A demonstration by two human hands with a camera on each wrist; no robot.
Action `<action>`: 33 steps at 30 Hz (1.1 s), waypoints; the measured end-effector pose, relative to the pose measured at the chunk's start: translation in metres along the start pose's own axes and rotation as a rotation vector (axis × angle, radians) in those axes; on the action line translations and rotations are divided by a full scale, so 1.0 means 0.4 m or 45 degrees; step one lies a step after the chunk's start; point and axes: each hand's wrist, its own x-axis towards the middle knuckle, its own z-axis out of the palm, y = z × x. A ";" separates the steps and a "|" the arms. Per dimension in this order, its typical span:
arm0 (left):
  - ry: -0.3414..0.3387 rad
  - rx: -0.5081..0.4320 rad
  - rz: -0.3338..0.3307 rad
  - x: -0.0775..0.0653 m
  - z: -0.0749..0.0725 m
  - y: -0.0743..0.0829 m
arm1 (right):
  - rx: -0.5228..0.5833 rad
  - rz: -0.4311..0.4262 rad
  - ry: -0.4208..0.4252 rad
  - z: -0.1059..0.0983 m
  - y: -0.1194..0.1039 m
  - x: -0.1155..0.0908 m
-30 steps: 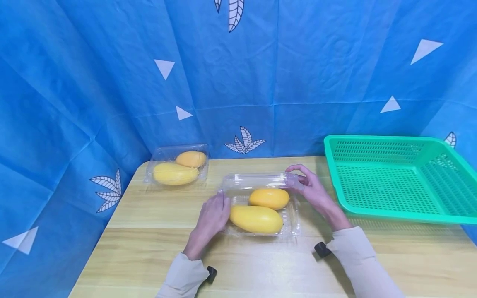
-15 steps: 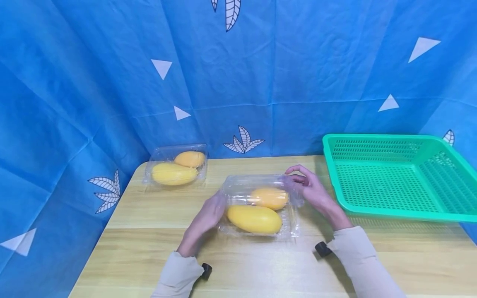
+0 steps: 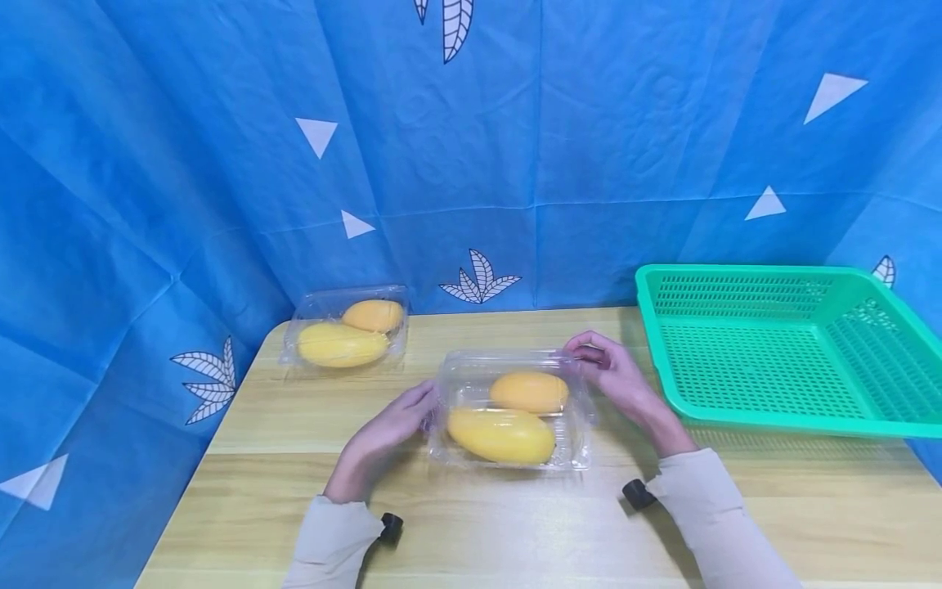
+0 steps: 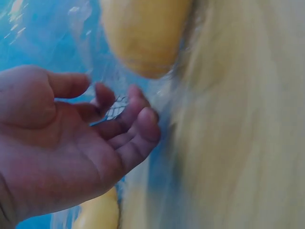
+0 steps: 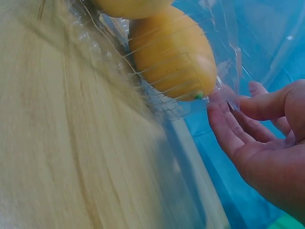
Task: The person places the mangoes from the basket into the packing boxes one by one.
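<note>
A clear plastic clamshell box stands mid-table with its lid down over a long yellow fruit and a rounder orange fruit. My right hand pinches the box's far right corner; in the right wrist view, thumb and fingertips meet on the clear plastic beside the orange fruit. My left hand is at the box's left side. Its fingers are loosely bent and hold nothing in the left wrist view.
A second clear clamshell box with a yellow and an orange fruit sits at the back left of the wooden table. A green perforated basket stands at the back right. A blue curtain hangs behind.
The raised lid has come down over the two fruits. My left hand has let go of the box's left edge and moved left and back. The right hand stays at its corner.
</note>
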 end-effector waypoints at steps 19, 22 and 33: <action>-0.546 -0.197 -0.088 -0.050 -0.068 0.004 | 0.149 0.011 -0.073 0.004 -0.005 -0.006; -0.622 -0.186 -0.039 -0.054 -0.069 0.004 | 0.145 0.014 -0.074 0.007 -0.008 -0.006; -0.592 -0.241 -0.042 -0.043 -0.057 0.006 | 0.103 0.026 -0.045 0.011 -0.027 -0.012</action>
